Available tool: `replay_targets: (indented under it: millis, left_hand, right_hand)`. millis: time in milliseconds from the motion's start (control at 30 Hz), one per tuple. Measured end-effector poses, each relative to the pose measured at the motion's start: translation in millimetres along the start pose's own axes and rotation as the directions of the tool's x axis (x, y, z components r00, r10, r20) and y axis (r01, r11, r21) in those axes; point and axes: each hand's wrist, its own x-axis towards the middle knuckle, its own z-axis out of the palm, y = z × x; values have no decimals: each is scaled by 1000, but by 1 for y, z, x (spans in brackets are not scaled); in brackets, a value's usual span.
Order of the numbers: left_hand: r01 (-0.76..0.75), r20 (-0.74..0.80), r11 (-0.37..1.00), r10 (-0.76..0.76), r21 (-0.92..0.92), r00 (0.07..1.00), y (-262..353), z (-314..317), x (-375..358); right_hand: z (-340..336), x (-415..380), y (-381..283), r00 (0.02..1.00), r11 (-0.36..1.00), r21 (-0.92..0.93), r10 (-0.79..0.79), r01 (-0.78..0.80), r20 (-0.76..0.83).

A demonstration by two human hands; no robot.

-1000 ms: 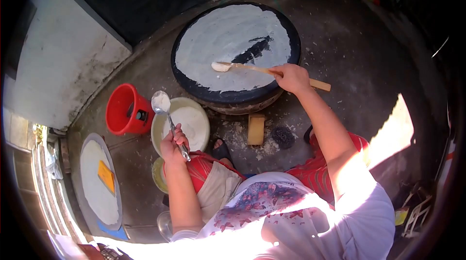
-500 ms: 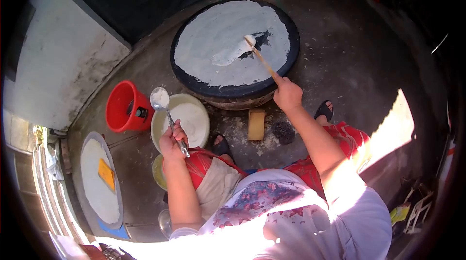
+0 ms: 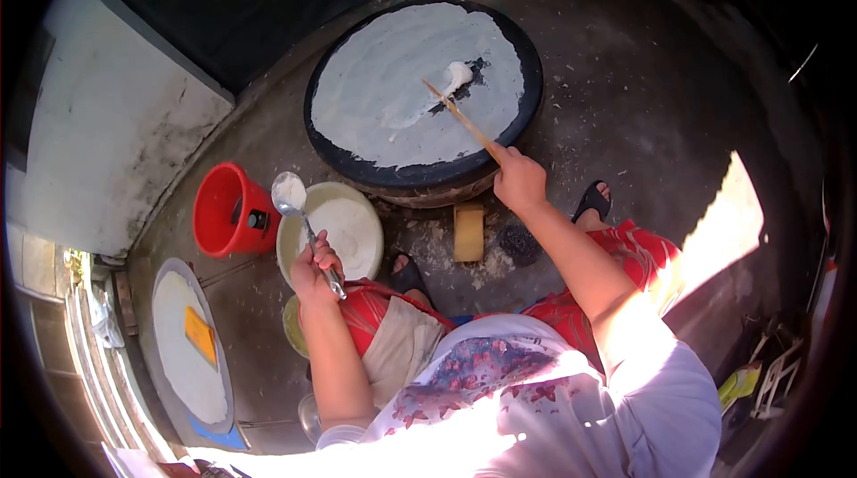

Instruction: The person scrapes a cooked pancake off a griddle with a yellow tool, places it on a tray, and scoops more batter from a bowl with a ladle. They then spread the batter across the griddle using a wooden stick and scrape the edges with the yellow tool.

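**White dollop [image 3: 459, 76], wooden stick [image 3: 464, 124]: go lightly**

The right hand [image 3: 520, 180] is closed round the near end of the stick, whose tip reaches forward and left of that grip, over the pan [image 3: 406, 176]. The dollop lies ahead of the grip, just right of the blade, by a dark gap [image 3: 479, 72] in the pale sheet [image 3: 384, 67]; whether the blade touches the sheet, I cannot tell. A low, nearly flat blade and short strokes would likely spread it best, from dollop to gap's edge; hard pressure could tear the sheet.

The left hand [image 3: 317, 268] grips the ladle [image 3: 288, 193] by its handle, the white-filled end ahead and left of the fingers. Held level near the tub [image 3: 378, 230], just beyond that grip, it should drip less.
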Motion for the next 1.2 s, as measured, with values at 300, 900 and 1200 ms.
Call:
replay_targets:
  millis: [300,900,1200]
  left_hand:
    - [18,-11,1000,-18,18,1000,1,-1,1]
    - [26,6,984,-27,174,1000,-11,10,-1]
    - [-27,122,857,-42,514,992,-29,23,-23]
  right_hand:
    - [-3,8,50,985,985,4,172,-173,29]
    - [-3,30,136,863,648,569,375,-506,340]
    - [-18,8,91,886,748,496,277,-442,373]
